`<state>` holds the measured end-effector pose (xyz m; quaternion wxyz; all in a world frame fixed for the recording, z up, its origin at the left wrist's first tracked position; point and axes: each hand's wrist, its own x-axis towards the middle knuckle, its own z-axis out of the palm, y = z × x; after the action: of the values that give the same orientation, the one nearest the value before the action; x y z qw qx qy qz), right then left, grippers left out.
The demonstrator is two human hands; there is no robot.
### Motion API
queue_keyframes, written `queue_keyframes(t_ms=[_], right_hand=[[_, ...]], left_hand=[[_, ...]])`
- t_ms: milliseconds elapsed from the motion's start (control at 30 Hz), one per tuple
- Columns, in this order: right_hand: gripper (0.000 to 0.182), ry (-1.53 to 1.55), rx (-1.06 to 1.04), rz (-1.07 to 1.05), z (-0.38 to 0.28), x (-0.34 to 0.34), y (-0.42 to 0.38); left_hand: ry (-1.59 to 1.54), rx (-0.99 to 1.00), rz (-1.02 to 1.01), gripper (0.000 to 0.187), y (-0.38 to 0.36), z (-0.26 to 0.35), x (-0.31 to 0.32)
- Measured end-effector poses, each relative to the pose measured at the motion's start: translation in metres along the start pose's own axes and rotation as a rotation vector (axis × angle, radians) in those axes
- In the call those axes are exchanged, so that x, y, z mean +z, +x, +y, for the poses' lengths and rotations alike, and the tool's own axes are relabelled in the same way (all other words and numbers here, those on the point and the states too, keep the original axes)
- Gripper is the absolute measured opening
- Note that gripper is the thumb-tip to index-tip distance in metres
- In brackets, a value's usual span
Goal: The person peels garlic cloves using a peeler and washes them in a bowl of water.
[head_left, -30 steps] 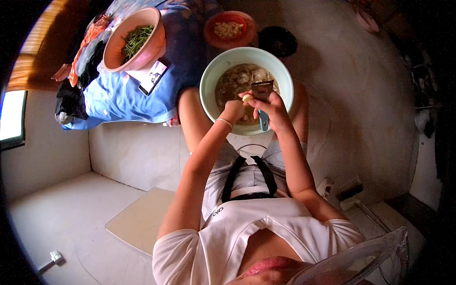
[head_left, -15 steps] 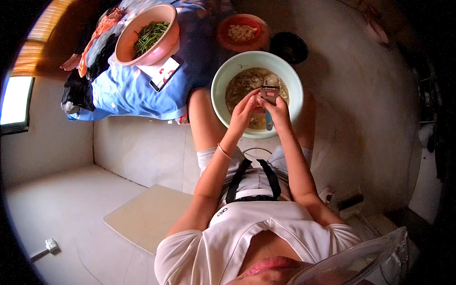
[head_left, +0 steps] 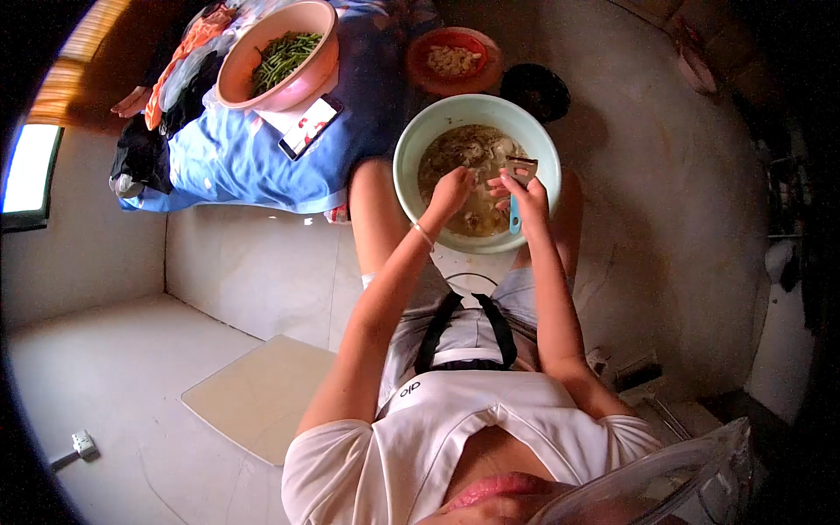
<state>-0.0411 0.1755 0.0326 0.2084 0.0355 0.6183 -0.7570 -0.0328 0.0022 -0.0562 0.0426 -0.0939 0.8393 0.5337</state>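
A peeler with a flat grey metal head and a slim teal handle (head_left: 514,215) is gripped in the right hand (head_left: 530,206), its other fingers partly spread, above a wide, round, pale-green basin (head_left: 406,163). The left hand (head_left: 452,193) is curled just beside it, fingertips drawn together; whether anything is pinched there cannot be told. The blade would best be drawn lightly and away from the left fingertips, with both hands centred over the basin. A firm hold on the handle is advisable (wet fingers would slip easily). The basin looks like smooth plastic; murky brownish liquid (head_left: 483,219) is contained in it, broken by pale rounded lumps (head_left: 502,148) and dark, ragged scraps (head_left: 449,149). Beyond it, small knobbly pale chunks (head_left: 453,60) are heaped in a round red bowl (head_left: 483,58).
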Motion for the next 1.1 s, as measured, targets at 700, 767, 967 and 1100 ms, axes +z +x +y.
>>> queue_keyframes(t_ms=[700,767,967,1100], right_hand=[[0.023,0.032,0.061,-0.029,0.035,-0.009,0.010],[0.022,0.041,0.065,-0.021,0.036,-0.009,0.011],[0.027,0.009,0.023,-0.041,0.037,-0.008,0.010],[0.022,-0.016,0.066,-0.031,0.034,-0.007,0.008]], left_hand=[[1.097,0.152,-0.547,0.022,0.012,-0.003,0.019],[1.148,0.146,-0.558,0.023,0.018,-0.003,0.016],[1.247,0.259,-0.701,0.027,0.006,-0.009,0.012],[1.187,0.135,-0.590,0.025,0.016,0.001,-0.002]])
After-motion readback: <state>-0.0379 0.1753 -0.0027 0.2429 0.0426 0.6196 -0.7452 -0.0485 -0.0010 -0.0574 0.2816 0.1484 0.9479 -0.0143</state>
